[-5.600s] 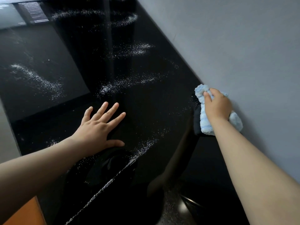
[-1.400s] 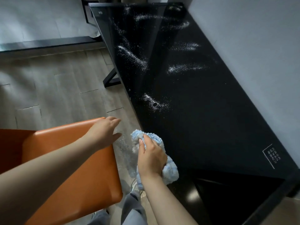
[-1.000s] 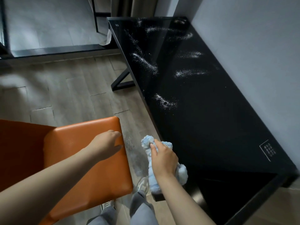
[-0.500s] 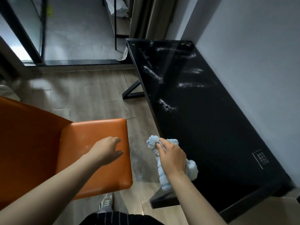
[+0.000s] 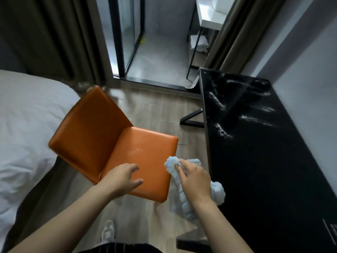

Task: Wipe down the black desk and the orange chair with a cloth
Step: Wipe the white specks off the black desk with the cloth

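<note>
The cloth (image 5: 218,193), a light blue fluffy one, sits bunched in the lower middle of the frame, in the gap between the orange chair (image 5: 144,152) and the black desk (image 5: 264,161). The right hand (image 5: 195,179) grips it with fingers curled round the bundle. One lump pokes out above the fingertips, another bulges beside the wrist over the desk's edge, and a strip hangs down below the hand. The left hand (image 5: 121,178) is just left of it, over the near part of the chair seat. Its fingers are loosely spread and gently bent and hold nothing; whether they touch the leather I cannot tell. The chair fills the centre left, its backrest tilted toward the white bed (image 5: 23,125) at the left edge. The desk runs along the grey wall down the right side of the frame, its glossy top marked with streaks of white powder (image 5: 222,132) in the upper part. Wood-look floor (image 5: 155,110) shows between chair and desk, and a grey shoe (image 5: 108,232) appears at the bottom centre. Brown curtains (image 5: 54,33) hang at the upper left beside a glass door (image 5: 127,33).
</note>
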`<state>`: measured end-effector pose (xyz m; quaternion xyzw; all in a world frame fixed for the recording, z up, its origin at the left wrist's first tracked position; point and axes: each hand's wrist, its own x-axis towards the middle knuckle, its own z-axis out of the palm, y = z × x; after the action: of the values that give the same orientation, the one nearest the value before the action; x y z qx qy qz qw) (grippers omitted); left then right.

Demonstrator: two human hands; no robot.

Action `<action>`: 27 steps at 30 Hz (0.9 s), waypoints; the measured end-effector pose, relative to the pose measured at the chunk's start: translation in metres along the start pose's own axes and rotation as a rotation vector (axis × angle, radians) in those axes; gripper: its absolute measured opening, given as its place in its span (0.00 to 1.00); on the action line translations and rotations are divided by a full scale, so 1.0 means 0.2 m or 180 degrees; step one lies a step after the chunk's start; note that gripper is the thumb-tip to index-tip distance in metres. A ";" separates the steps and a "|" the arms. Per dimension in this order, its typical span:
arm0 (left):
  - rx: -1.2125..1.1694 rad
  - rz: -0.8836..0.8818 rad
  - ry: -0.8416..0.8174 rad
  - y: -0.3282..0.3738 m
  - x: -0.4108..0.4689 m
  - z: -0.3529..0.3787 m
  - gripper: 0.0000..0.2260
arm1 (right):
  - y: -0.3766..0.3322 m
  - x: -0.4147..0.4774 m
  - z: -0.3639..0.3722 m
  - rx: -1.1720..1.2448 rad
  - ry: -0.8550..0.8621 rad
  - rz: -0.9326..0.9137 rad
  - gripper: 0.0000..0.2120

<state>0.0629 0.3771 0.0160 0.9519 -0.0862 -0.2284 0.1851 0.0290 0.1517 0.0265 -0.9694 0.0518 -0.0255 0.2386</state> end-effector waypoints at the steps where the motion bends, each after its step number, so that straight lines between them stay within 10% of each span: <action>1: -0.0038 -0.0084 0.0035 -0.05 -0.04 -0.02 0.25 | -0.05 0.00 0.02 -0.0017 -0.0068 -0.0088 0.11; 27: -0.0530 -0.1042 0.0428 -1.96 -0.75 -0.86 0.18 | -2.10 0.10 0.90 0.0187 -0.0847 -0.1070 0.13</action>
<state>0.0413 0.8285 0.0649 0.9477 0.1015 -0.1977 0.2290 0.0995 0.6021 0.0632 -0.9519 -0.1433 0.0617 0.2639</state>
